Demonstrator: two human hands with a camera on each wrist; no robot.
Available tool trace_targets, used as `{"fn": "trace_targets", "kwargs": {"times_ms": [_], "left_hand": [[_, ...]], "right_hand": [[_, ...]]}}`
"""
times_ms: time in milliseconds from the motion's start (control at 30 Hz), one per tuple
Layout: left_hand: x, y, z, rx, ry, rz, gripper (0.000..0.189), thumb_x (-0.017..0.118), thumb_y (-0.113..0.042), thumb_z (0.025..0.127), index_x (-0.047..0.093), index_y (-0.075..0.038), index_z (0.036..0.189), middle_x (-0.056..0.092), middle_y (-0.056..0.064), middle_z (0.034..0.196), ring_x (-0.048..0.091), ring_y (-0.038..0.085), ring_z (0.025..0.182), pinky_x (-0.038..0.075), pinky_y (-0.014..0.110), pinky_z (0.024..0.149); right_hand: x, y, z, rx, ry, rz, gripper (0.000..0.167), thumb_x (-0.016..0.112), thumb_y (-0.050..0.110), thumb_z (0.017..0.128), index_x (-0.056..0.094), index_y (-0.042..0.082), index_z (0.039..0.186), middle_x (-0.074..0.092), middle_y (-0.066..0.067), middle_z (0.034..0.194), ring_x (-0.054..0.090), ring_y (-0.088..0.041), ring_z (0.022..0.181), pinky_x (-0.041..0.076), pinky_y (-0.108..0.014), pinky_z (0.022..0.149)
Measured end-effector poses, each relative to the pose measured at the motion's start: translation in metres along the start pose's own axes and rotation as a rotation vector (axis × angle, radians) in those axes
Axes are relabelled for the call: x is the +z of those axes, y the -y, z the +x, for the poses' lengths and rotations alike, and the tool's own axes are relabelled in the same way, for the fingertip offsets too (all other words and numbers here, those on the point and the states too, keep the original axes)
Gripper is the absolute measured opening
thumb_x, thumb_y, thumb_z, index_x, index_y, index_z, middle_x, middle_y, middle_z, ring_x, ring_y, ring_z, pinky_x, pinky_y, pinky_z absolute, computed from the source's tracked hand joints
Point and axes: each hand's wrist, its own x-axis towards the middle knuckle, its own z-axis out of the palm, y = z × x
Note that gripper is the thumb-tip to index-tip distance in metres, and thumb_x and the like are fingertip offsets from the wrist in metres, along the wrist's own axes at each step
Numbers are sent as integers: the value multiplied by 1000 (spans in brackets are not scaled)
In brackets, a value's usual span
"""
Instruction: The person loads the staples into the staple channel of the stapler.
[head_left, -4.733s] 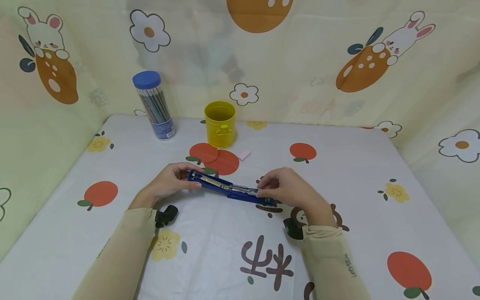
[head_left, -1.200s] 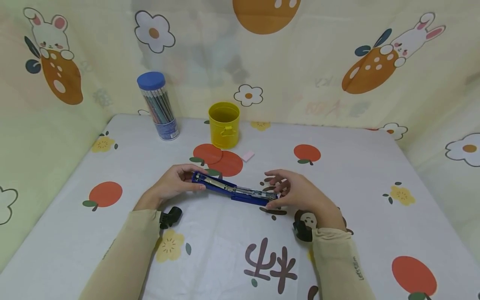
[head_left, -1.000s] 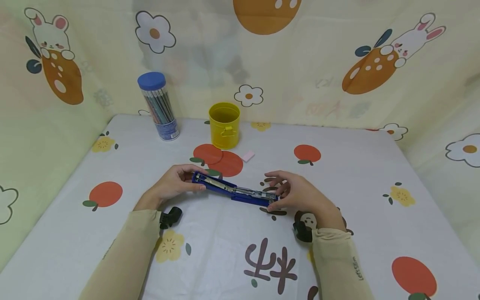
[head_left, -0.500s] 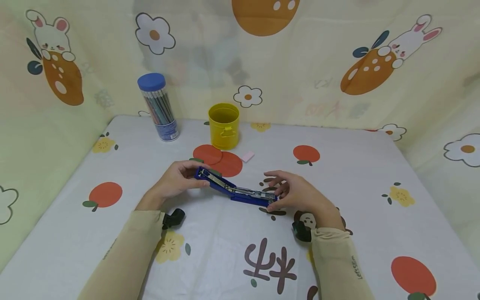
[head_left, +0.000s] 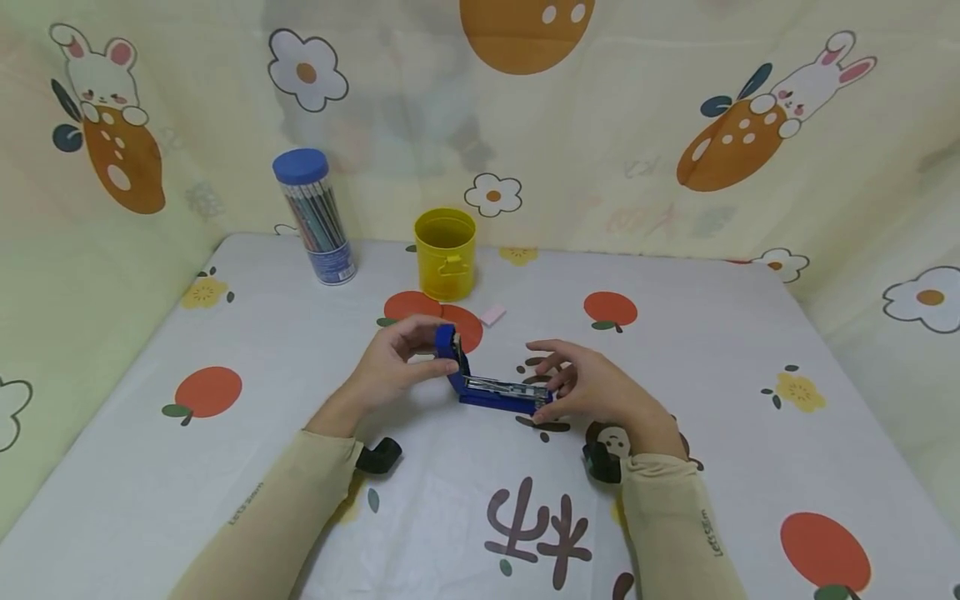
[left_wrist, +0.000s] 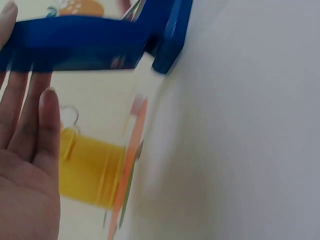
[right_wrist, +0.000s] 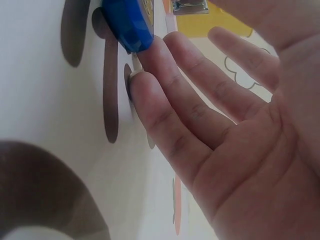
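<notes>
A blue stapler (head_left: 498, 404) lies unfolded on the table, its base flat and its top arm swung up steeply. Its metal staple channel (head_left: 502, 387) is exposed along the base. My left hand (head_left: 393, 367) pinches the raised arm near its tip, thumb in front and fingers behind; in the left wrist view the blue arm (left_wrist: 75, 42) crosses above the palm. My right hand (head_left: 600, 387) holds the far end of the base, thumb on the near side and lower fingers behind. The index finger extends above it. Staples inside the channel are too small to make out.
Behind the stapler stands a yellow bucket (head_left: 446, 258), and left of it a clear blue-lidded tub of pencils (head_left: 318, 221). A small pink piece (head_left: 492, 315) lies in front of the bucket. The printed cloth (head_left: 712, 350) covers the table, and patterned curtains enclose it.
My right hand has moved from the channel to the end of the base. My left hand has swung the stapler's top arm from nearly flat to steeply raised, moving right and up.
</notes>
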Motion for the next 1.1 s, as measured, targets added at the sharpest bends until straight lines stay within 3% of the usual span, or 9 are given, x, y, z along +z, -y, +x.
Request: {"fn": "trace_targets", "kwargs": {"times_ms": [233,467,733,900,1100], "left_hand": [[17,0,6,91,37,12,47,77,1,87,61,-5,131,67,9,121,61,27,106,45,55,99],[33,3,3,-26,93,194,50,76,-20,92,61,-20,140,64,-1,130,58,21,119,47,45,102],[43,0,2,-42,135,369,45,73,-25,95,62,-28,139,60,-10,136,55,15,124,43,40,105],[47,4,1,-72,153,404,44,71,-24,96,62,-27,139,58,-10,138,50,16,129,39,41,110],[50,7,1,-52,175,387,42,70,-21,97,62,-20,138,60,-8,137,52,16,126,40,39,109]], "right_hand": [[-3,0,3,-9,0,27,101,95,19,69,41,20,154,61,-8,126,64,-22,97,55,-39,84],[-3,-2,2,1,26,70,103,95,17,70,37,20,155,59,-10,129,64,-23,102,54,-42,90],[-3,-2,3,6,23,98,109,96,22,69,32,21,157,57,-10,131,64,-25,106,55,-43,90],[-6,-3,2,-12,22,119,110,96,21,68,32,21,158,55,-13,134,64,-28,106,56,-43,86],[-7,-4,2,-26,27,138,109,95,20,69,32,20,157,55,-13,134,64,-29,102,55,-41,86]]}}
